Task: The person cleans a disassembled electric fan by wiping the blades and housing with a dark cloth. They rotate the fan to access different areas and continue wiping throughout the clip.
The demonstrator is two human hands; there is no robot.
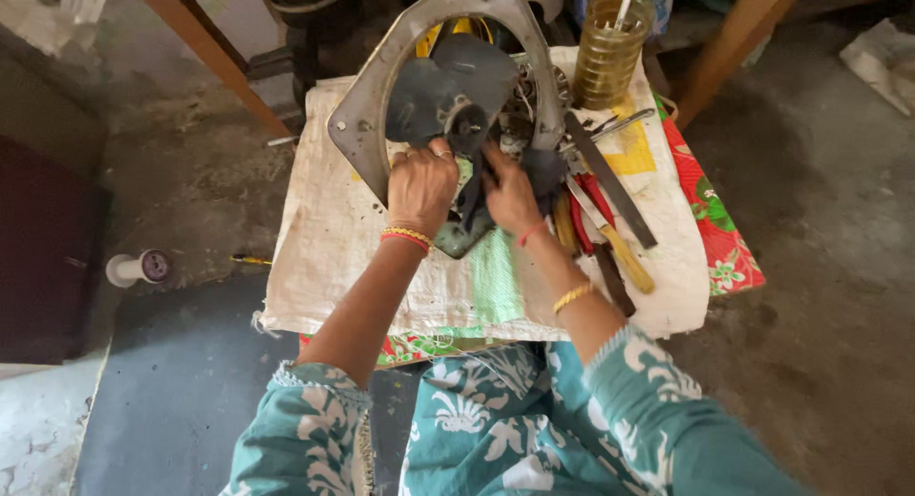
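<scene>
While our left hand curled its grip over the inner edge of the grey metal frame, fingers pressed together against the metal, our right hand sat just beside it, its fingers closed in a pinch on the dark parts below the hub; what exactly they pinched we could not tell. Both hands met a little above the middle of the frame. The metal frame arched up toward the top centre, tilted, with a dark fan blade inside its opening. Under all this lay a white woven sack spread over the bench, with a red flowered cloth showing at the right edge. Right of our right hand lay a cluster of tools: a yellow-handled one, a long dark flat file and red-handled pliers. In the upper right stood a ribbed amber glass jar with a metal rod in it. At the far left, on the floor, lay a white spool.
</scene>
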